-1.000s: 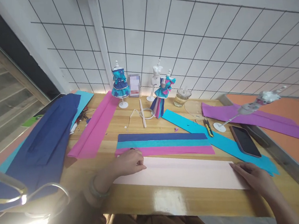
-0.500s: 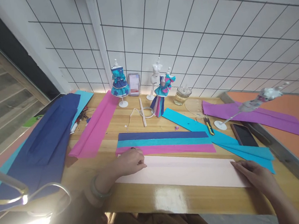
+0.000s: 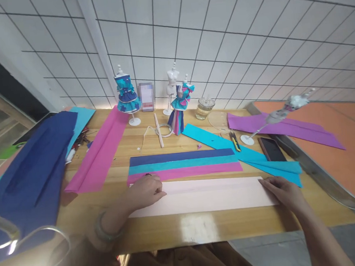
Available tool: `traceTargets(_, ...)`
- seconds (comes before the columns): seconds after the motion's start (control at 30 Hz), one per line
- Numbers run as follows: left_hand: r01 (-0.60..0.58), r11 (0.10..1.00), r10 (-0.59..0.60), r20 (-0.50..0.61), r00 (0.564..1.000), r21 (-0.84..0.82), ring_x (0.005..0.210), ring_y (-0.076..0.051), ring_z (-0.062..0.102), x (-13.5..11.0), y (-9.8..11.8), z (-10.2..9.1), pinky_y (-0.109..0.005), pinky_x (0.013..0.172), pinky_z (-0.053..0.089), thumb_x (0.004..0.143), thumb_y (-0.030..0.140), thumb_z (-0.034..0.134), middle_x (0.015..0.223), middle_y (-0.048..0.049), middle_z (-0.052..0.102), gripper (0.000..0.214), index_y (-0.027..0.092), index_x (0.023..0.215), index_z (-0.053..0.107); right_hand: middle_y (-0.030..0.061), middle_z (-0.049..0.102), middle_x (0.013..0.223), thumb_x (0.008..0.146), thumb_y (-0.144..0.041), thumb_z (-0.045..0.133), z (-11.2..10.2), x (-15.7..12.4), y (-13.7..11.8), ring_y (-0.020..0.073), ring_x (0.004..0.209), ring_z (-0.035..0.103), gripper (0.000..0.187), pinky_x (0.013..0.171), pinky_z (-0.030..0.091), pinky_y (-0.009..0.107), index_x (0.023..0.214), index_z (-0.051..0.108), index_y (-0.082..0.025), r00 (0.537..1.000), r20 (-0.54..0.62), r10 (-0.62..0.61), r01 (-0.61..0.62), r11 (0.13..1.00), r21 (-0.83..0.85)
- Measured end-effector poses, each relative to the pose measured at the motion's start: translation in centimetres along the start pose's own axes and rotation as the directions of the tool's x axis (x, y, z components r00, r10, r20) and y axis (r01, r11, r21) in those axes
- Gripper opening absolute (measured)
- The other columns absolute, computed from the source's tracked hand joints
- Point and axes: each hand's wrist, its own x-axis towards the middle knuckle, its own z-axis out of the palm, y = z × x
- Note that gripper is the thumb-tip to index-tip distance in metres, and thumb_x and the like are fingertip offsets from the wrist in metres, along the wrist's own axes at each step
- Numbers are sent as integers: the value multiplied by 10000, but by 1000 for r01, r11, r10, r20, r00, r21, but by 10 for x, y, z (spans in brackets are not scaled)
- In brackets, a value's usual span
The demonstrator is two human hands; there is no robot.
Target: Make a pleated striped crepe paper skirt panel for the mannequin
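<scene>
Clearly, the only container whose contents show is the glass (image 3: 205, 110) at the far side of the tabletop (image 3: 148, 230), partly filled with a pale yellow liquid. Something clear stands at its mouth, too faint to make out. Just right of the glass lies a thin, transparent round thing (image 3: 218, 121); whether it is a lid or a dish cannot be told.

At the near edge, a long pale pink strip (image 3: 211, 198) lies flat from left to right. The right hand (image 3: 283, 190) grips its right end between thumb and fingers. The left hand (image 3: 147, 190) rests at its left part with fingers curled and thumb drawn in; whether it pinches the strip or only presses on it cannot be told.

Just beyond the strip lies a sheet banded in dark blue, turquoise and pink (image 3: 183, 164). A turquoise sheet (image 3: 207, 138) runs from the far middle towards the near right, with yellow-handled snips (image 3: 234, 141) on it and a phone (image 3: 272, 149) beside them.

Left of the glass, a pale stick (image 3: 159, 131) lies across a white ring (image 3: 167, 136). Small dress forms stand farther back, one in blue (image 3: 127, 95) to the left. At far left are dark blue sheets (image 3: 31, 166).
</scene>
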Motion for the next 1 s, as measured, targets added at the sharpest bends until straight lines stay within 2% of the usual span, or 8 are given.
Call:
traceTargets(0.23,12,1000,-12,31,999,1,662,-143,479,3,1,0,-268,602,296,796,310,479,649,-12,541,304,160,533,450,57,649,757,653,-569,511,3,3,7,207,669,564,397,564,386,294,632,611,-185,1000,-5,-24,24,999,32)
traceTargets(0.4,15,1000,-15,31,999,15,656,-143,467,5,2,0,-275,619,298,788,295,477,628,-10,526,309,159,517,414,64,652,757,648,-585,505,4,3,10,207,670,566,415,560,390,292,621,609,-184,999,-12,-33,33,997,63)
traceTargets(1.0,23,999,-26,61,998,36,670,-152,478,6,5,-5,-269,603,295,804,288,459,652,-15,547,288,165,545,438,52,625,767,663,-601,486,3,3,12,206,696,560,424,603,389,300,600,573,-191,998,5,-55,55,997,50)
